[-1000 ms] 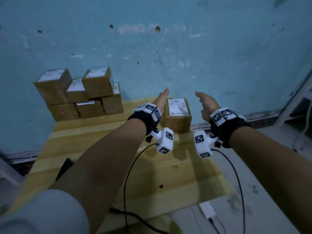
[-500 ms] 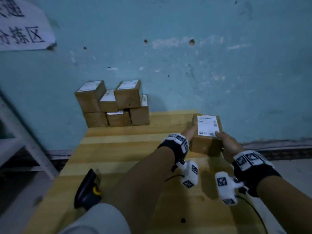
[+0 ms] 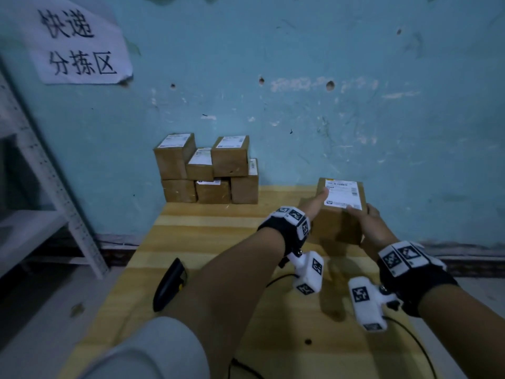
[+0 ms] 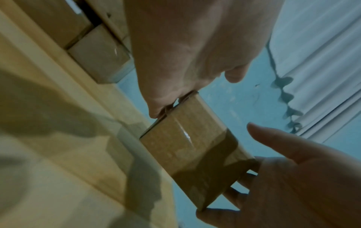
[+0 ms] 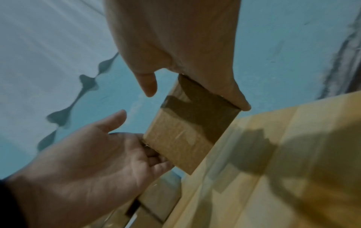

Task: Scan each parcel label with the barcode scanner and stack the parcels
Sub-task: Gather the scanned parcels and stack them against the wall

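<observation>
Both hands hold one parcel between them at about two o'clock on the wooden table: the left hand presses its left face with the thumb lying over the top edge by the label, and the right hand clamps the right side, thumb on the label's near edge and fingers curled under the bottom edge, so each hand is closed around the box rather than loose. The wrist views show the parcel lifted clear of the tabletop, taped seam facing down. The barcode scanner lies untouched at about eight o'clock on the table, well apart from the parcel, while the stacked parcels stand against the wall at about eleven o'clock in two uneven tiers. As I judge it, the main risk is that the box goes to the stack unscanned, since neither hand is free for the scanner; freeing one means a one-handed hold on smooth taped cardboard, which could slip or tip. The right thumb also overlaps the label and could block the barcode. Setting the box on the already staggered upper tier could nudge a parcel off, and the trailing wrist cables might snag during the reach
</observation>
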{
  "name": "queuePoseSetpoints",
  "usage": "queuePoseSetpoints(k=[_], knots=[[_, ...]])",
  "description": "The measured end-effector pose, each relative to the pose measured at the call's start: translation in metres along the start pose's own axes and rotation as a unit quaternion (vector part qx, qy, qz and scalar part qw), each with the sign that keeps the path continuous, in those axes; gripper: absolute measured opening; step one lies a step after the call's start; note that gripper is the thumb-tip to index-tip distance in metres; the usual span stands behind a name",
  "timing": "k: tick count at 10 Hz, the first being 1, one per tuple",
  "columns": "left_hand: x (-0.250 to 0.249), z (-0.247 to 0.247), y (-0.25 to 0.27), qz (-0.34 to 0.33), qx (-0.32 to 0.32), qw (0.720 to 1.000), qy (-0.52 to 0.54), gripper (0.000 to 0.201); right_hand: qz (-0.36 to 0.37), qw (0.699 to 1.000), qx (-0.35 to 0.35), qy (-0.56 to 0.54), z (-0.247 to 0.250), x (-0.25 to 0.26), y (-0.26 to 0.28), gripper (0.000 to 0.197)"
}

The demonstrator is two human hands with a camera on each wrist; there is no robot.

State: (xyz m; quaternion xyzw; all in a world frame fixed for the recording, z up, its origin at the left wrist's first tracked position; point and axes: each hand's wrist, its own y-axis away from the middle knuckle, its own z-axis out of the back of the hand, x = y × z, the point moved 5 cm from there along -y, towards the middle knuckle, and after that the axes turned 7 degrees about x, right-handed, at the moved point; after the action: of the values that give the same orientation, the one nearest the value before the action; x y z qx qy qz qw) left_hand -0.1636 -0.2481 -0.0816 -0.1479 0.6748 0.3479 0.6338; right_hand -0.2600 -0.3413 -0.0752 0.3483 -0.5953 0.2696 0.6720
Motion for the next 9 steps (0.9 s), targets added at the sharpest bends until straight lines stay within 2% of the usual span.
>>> queuePoseSetpoints(k=[1, 3, 4, 5, 6, 7, 8, 9], knots=[[-0.044, 0.016, 0.077, -0.035, -0.027, 0.999, -0.012, 0.062, 0.045, 0.999, -0.003, 0.018, -0.021, 0.03, 0.021, 0.062], [-0.082, 0.084, 0.118, -0.114, -0.113, 0.985, -0.056, 0.053, 0.103, 0.994, -0.008, 0.019, -0.087, 0.088, 0.046, 0.082], [-0.104, 0.126, 0.145, -0.15, -0.158, 0.973, -0.074, 0.049, 0.107, 0.994, 0.013, 0.01, -0.129, 0.115, 0.049, 0.072], [-0.119, 0.171, 0.165, -0.158, -0.198, 0.963, -0.088, 0.055, 0.12, 0.991, 0.059, -0.006, -0.175, 0.143, 0.047, 0.038], [-0.122, 0.215, 0.176, -0.166, -0.231, 0.957, -0.061, 0.072, 0.125, 0.987, 0.098, 0.001, -0.215, 0.164, 0.044, 0.027], [-0.117, 0.246, 0.182, -0.162, -0.234, 0.956, -0.07, 0.061, 0.125, 0.983, 0.13, 0.036, -0.249, 0.17, 0.035, 0.035], [-0.112, 0.272, 0.178, -0.158, -0.248, 0.952, -0.083, 0.07, 0.124, 0.98, 0.145, 0.06, -0.276, 0.17, 0.023, 0.039], [-0.114, 0.293, 0.168, -0.164, -0.267, 0.946, -0.084, 0.082, 0.124, 0.978, 0.154, 0.063, -0.297, 0.173, 0.007, 0.031]])
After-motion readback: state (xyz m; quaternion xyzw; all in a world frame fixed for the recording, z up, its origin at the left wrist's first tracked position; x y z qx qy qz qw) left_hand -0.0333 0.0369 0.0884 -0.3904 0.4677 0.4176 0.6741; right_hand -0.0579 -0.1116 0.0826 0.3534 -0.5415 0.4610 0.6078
